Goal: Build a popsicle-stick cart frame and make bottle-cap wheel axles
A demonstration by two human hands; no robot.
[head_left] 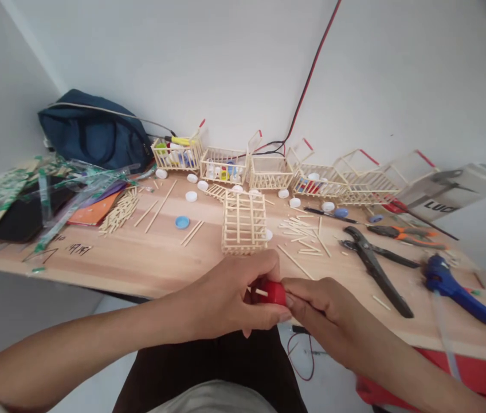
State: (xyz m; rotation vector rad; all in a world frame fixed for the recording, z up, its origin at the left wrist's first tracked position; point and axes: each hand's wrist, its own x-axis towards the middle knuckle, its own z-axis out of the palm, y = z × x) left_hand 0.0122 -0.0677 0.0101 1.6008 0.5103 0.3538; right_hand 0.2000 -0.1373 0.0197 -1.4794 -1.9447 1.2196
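Observation:
My left hand and my right hand meet just in front of the wooden table's near edge. Both pinch a small red bottle cap with a short pale stick poking from its left side. The fingers of both hands are curled round the cap. Just beyond my hands, a stick-built cage frame lies on the table.
A row of little stick carts lines the wall, with white caps and a blue cap nearby. Loose sticks, black pliers, orange cutters and a blue glue gun lie right. A blue bag sits far left.

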